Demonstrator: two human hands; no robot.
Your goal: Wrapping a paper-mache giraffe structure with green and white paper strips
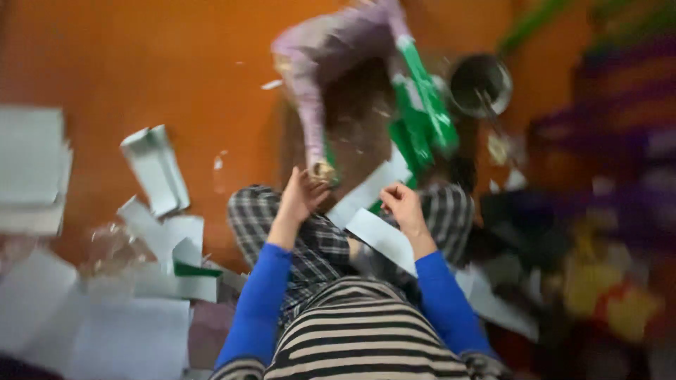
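Note:
I sit cross-legged on an orange floor in checked trousers, a striped top and blue sleeves. My left hand (301,195) is raised over my left knee with its fingers against the lower end of a purple paper shape (317,70) that stands on the floor; blur hides whether it grips it. My right hand (403,204) holds a white paper strip (377,184) that runs up to the right, over a second white sheet (380,239) on my lap. Green paper strips (422,116) hang beside the purple shape.
Folded white paper pieces (158,169) and flat sheets (105,331) litter the floor on the left, with a paper stack (32,169) at the far left. A round metal bowl (480,84) stands at the back right. Blurred colourful items (605,295) fill the right side.

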